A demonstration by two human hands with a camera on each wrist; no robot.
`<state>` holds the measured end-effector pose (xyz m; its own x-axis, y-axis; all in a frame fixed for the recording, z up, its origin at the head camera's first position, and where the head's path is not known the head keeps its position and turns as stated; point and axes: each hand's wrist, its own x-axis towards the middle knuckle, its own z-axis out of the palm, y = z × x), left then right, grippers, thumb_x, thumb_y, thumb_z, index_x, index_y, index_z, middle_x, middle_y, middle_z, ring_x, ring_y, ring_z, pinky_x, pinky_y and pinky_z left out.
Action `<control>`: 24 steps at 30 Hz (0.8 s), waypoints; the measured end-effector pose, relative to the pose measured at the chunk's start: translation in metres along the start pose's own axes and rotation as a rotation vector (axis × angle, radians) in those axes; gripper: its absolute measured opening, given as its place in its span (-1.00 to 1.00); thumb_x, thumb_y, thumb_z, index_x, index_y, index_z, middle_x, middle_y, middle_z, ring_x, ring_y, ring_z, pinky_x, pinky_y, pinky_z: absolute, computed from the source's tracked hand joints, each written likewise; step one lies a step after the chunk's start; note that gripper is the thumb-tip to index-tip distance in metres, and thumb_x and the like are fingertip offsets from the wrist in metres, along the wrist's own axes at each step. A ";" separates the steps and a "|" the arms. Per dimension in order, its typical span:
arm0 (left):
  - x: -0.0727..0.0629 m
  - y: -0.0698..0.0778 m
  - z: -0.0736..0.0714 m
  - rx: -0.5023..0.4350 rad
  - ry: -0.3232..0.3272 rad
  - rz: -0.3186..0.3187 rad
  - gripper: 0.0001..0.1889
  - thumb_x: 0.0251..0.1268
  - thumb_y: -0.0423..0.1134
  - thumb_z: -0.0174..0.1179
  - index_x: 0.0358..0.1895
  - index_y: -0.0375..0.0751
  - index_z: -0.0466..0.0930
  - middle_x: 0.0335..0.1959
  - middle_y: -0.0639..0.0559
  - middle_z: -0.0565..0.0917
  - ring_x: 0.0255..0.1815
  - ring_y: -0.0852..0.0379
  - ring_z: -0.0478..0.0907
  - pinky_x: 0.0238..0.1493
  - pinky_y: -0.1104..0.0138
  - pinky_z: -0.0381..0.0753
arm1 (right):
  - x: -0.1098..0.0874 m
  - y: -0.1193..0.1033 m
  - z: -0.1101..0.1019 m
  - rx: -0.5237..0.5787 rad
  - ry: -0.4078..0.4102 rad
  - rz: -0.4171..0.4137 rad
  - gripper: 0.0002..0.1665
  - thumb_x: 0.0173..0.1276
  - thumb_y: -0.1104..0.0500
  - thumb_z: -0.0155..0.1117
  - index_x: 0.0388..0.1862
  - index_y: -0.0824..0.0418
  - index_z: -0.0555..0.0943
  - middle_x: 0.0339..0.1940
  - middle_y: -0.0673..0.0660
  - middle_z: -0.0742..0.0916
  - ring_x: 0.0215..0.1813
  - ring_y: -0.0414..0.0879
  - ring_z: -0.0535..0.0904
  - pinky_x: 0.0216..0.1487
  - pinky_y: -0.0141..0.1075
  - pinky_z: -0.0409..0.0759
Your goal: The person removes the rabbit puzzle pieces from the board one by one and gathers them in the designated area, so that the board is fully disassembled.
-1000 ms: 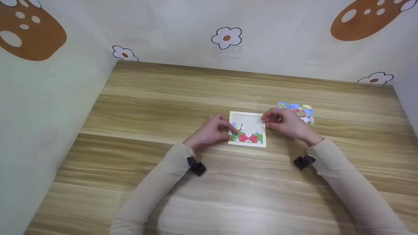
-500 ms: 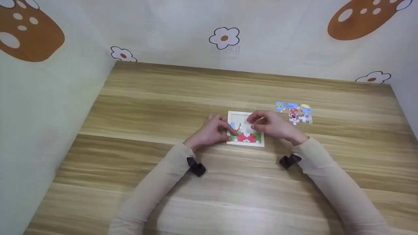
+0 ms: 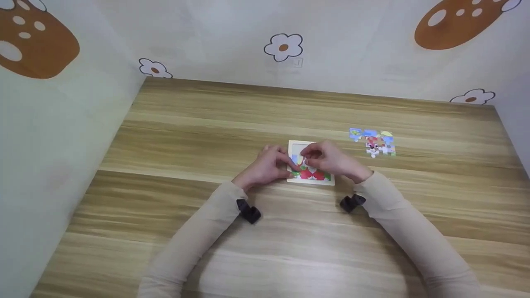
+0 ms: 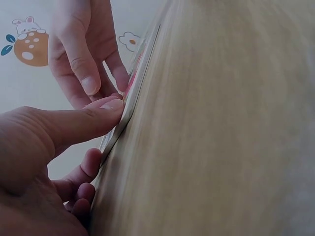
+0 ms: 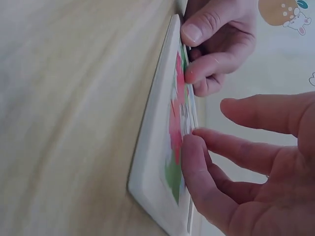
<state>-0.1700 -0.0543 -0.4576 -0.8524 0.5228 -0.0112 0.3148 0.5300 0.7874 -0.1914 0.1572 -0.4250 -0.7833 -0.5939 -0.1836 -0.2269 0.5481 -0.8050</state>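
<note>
A small square puzzle frame (image 3: 312, 183) with a pale rim lies on the table. Assembled puzzle pieces (image 3: 314, 176) in red and green fill its near row, with blue and yellow ones at the left. My left hand (image 3: 268, 166) holds the frame at its near-left corner, thumb at the rim and index finger over the pieces. Over the tray, my right hand (image 3: 331, 160) brings thumb and index together on a puzzle piece, mostly hidden by the fingertips. In the right wrist view, the right fingertips (image 5: 193, 142) meet just at the tray surface.
Several loose puzzle pieces (image 3: 372, 147), one with a red animal face, lie to the frame's right, farther back. The wood-grain table (image 3: 198, 124) meets pale walls (image 3: 223, 41) printed with flowers at its back and sides. A black wrist camera (image 3: 249, 212) sits on each sleeve.
My right hand has moved left from beside the loose pieces, across the frame's right rim, to the middle of the tray. The left hand has stayed at the frame's corner.
</note>
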 end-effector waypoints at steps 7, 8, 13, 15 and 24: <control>0.000 0.000 0.000 0.006 0.005 -0.004 -0.84 0.02 -0.33 0.43 -0.27 -0.14 0.79 -0.16 0.02 0.46 0.00 -0.02 0.23 0.10 0.09 0.08 | 0.000 -0.003 0.004 0.027 0.011 0.052 -0.65 0.17 0.50 0.20 -0.02 0.47 0.50 -0.22 0.24 0.60 -0.16 0.02 0.49 -0.10 -0.22 0.46; 0.000 0.000 0.000 0.009 0.004 -0.002 -0.84 0.02 -0.33 0.43 -0.27 -0.13 0.79 -0.15 0.01 0.47 0.01 -0.02 0.23 0.10 0.10 0.08 | 0.000 -0.003 0.004 0.035 0.013 0.056 -0.64 0.17 0.51 0.20 -0.02 0.46 0.50 -0.23 0.23 0.59 -0.16 0.02 0.48 -0.11 -0.22 0.46; 0.001 -0.001 0.001 0.015 -0.005 -0.013 -0.84 0.02 -0.30 0.44 -0.27 -0.12 0.78 -0.10 -0.01 0.48 0.03 -0.03 0.23 0.11 0.11 0.09 | 0.000 0.000 0.005 0.076 0.032 0.043 -0.70 0.22 0.50 0.17 -0.05 0.44 0.50 -0.26 0.21 0.59 -0.19 0.00 0.48 -0.14 -0.26 0.46; 0.001 0.000 0.000 0.011 -0.003 -0.021 -0.84 0.01 -0.30 0.44 -0.27 -0.11 0.79 -0.09 -0.01 0.47 0.03 -0.03 0.22 0.10 0.11 0.09 | 0.000 0.001 0.005 0.098 0.043 0.035 -0.72 0.23 0.49 0.17 -0.05 0.44 0.50 -0.25 0.22 0.59 -0.18 0.00 0.48 -0.14 -0.26 0.46; -0.001 0.003 -0.001 0.004 -0.003 -0.031 -0.84 0.01 -0.31 0.44 -0.28 -0.12 0.78 -0.10 -0.01 0.46 0.04 -0.03 0.22 0.10 0.11 0.09 | 0.002 0.001 0.006 0.153 0.048 0.043 -0.85 0.31 0.45 0.13 -0.15 0.37 0.49 -0.26 0.22 0.60 -0.20 -0.01 0.49 -0.24 -0.30 0.46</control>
<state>-0.1687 -0.0542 -0.4545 -0.8605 0.5081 -0.0379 0.2896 0.5490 0.7840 -0.1898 0.1526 -0.4292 -0.8178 -0.5413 -0.1955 -0.1050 0.4743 -0.8741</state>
